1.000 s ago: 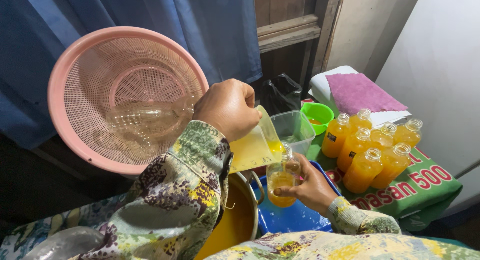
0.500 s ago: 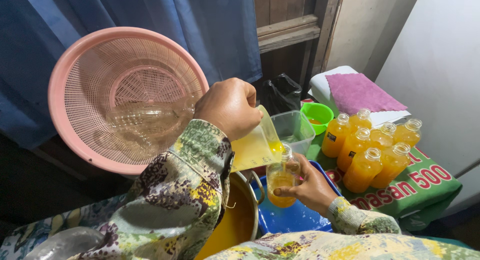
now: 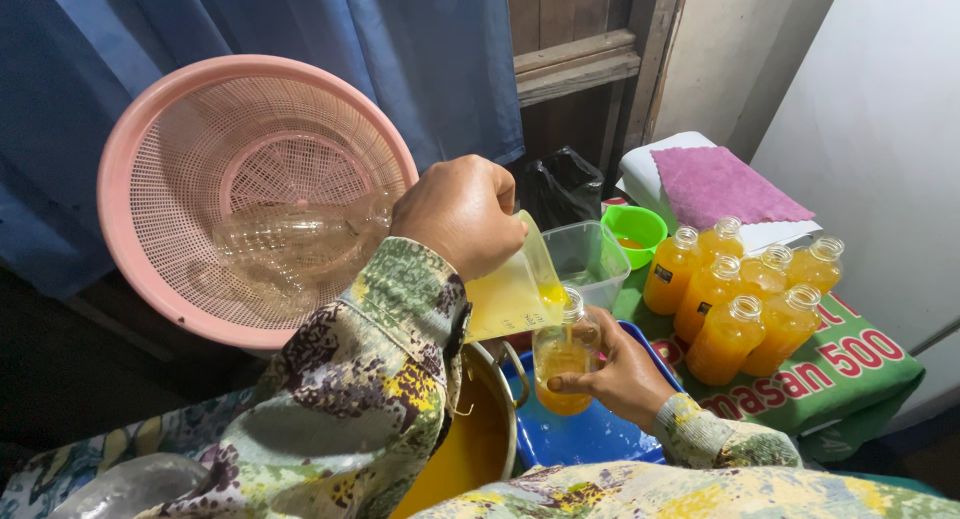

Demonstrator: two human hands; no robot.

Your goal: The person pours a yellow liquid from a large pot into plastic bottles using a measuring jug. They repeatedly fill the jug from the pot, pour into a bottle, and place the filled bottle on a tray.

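My left hand (image 3: 460,214) grips a clear plastic measuring jug (image 3: 515,294) of orange-yellow juice, tilted down to the right. Its spout rests over the mouth of a small clear bottle (image 3: 565,364), which is about half full of the same juice. My right hand (image 3: 620,374) holds this bottle upright from the right side, above a blue basin (image 3: 590,434). Below my left sleeve stands a metal pot (image 3: 480,439) holding more orange juice.
Several filled, uncapped juice bottles (image 3: 745,299) stand on a green printed cloth (image 3: 850,374) at the right. Behind are a clear tub (image 3: 590,259), a green bowl (image 3: 635,229) and a purple cloth (image 3: 720,184). A pink colander (image 3: 170,169) with empty bottles leans at the left.
Juice keeps running from the jug into the bottle. Both hands stay almost where they were.
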